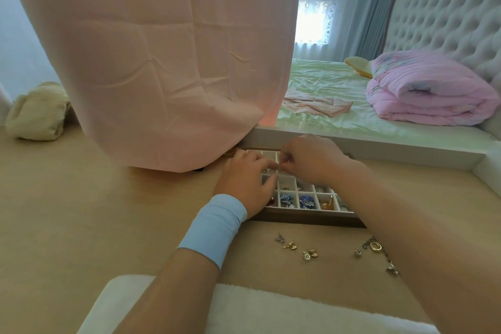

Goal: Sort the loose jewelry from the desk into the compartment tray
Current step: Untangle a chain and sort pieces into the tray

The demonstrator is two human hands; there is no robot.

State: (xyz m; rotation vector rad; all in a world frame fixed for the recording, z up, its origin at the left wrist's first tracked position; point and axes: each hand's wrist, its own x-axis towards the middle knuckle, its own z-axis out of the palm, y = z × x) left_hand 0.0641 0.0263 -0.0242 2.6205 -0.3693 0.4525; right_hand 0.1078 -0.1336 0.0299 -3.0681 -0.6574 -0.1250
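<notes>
A white compartment tray [306, 213] with a wooden rim lies on the desk, holding blue, gold and silver pieces in several cells. Both hands hover over its far half. My left hand [245, 180] and my right hand [309, 158] meet fingertip to fingertip and pinch a tiny item between them; it is too small to identify. Loose jewelry lies on the desk in front of the tray: small gold and silver earrings [290, 245], a flower-shaped pair [310, 254], and a gold ring [376, 247] on a chain beside my right forearm.
A large pink cloth-covered object [162, 62] stands at the desk's back left, touching the tray's far corner. A cream bundle [38, 114] lies far left. A white fluffy cushion [271, 312] is at the near edge. The bed with a pink quilt [428, 89] lies beyond.
</notes>
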